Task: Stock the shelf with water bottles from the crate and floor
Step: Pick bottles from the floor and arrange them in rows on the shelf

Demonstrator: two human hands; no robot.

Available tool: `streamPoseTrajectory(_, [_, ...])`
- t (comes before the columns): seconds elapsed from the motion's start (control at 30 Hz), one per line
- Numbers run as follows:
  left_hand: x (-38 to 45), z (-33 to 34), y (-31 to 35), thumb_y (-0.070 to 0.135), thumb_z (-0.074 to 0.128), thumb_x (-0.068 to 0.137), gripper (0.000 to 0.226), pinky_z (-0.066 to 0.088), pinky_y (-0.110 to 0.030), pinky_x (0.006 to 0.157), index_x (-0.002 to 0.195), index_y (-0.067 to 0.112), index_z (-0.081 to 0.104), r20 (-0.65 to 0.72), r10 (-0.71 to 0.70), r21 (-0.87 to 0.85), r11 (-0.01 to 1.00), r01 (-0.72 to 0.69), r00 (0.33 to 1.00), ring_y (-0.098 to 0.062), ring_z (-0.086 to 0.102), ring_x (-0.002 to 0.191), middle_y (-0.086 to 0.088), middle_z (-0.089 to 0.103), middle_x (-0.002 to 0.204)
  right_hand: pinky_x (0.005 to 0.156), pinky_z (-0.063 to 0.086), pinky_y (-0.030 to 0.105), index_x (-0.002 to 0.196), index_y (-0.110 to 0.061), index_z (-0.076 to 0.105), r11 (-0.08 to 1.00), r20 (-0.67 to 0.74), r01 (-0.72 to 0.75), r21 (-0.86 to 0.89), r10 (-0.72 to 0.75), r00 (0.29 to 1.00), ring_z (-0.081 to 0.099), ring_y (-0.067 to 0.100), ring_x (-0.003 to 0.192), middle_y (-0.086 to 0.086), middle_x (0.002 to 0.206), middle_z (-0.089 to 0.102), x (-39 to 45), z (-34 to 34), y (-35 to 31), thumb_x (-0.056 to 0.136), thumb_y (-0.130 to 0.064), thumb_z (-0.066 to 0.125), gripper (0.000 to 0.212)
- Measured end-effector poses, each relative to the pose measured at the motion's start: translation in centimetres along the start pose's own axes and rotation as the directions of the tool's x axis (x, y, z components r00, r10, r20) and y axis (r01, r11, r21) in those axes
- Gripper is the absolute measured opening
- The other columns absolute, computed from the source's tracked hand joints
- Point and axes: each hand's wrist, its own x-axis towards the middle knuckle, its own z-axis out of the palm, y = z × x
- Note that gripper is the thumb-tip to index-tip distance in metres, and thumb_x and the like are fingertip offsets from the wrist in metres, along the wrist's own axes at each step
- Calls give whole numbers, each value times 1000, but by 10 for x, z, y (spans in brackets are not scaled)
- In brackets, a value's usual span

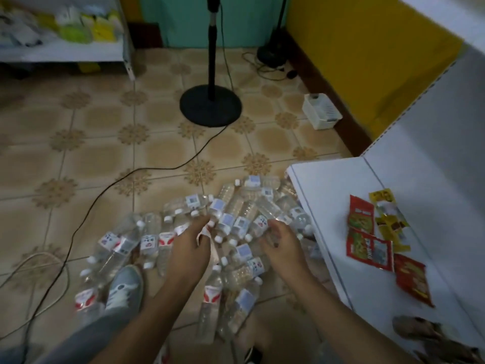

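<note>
Bottles [210, 240] are lying in a loose heap on the tiled floor [86, 143], most on their sides, just beside the low white shelf [338, 195] at the right. Both hands are reaching down into the middle of the heap. The left hand [190, 248] is curling its fingers [202, 224] round something white and red among the bottles; whether that is a bottle or a torn label is hard to make out. The right hand [282, 245] is bending its fingers [273, 227] over a bottle, seemingly gripping it, though the contact is hiding under the knuckles. Snack packets [375, 240] are lying on the shelf top, well apart from the hands. A grey shoe [126, 287] is standing among the nearer bottles. A black cable [126, 177] is trailing across the floor from a round stand base [210, 105]. Motion blur is smearing the right edge.
</note>
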Motion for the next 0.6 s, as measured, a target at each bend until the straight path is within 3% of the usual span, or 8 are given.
streamPoseTrajectory(0.1, [19, -8, -45, 5, 46, 93, 43, 42, -21, 77, 133, 20, 56, -64, -101, 4, 995, 101, 993, -12, 62, 97, 4, 65, 118, 99, 49, 34, 130, -20, 55, 999, 71, -49, -18, 51, 996, 55, 14, 118, -3, 126, 59, 22, 50, 12, 88, -19, 68, 43])
streamPoseTrajectory(0.27, [48, -8, -120, 0, 44, 88, 50, 52, -38, 74, 132, 22, 57, -87, -229, 16, 973, 231, 970, -33, 65, 89, -15, 70, 104, 93, 43, 24, 130, -16, 55, 993, 225, -48, -106, 71, 972, 53, 11, 115, -7, 119, 56, 61, 142, 25, 89, -14, 67, 43])
streamPoseTrajectory(0.4, [72, 14, -167, 0, 46, 88, 48, 44, -25, 70, 129, 23, 58, -77, -316, -17, 949, 316, 946, -18, 64, 85, 0, 67, 113, 90, 42, 21, 130, -19, 54, 982, 262, -65, -178, 111, 959, 54, 11, 116, -8, 122, 57, 101, 206, 42, 89, -17, 66, 42])
streamPoseTrajectory(0.5, [91, 40, -193, 0, 47, 88, 48, 41, -15, 70, 128, 24, 58, -34, -332, -40, 943, 331, 943, -5, 57, 82, 1, 69, 111, 83, 45, 17, 123, -23, 58, 971, 219, -52, -234, 105, 970, 57, 8, 105, -11, 113, 60, 130, 241, 67, 89, -23, 68, 36])
streamPoseTrajectory(0.6, [105, 64, -216, 3, 46, 90, 48, 38, 0, 64, 128, 28, 57, 19, -353, -44, 934, 353, 935, 9, 50, 71, 3, 69, 106, 97, 50, 38, 128, -33, 53, 946, 200, -83, -314, 151, 968, 58, 14, 115, -10, 122, 61, 154, 269, 108, 89, -43, 61, 41])
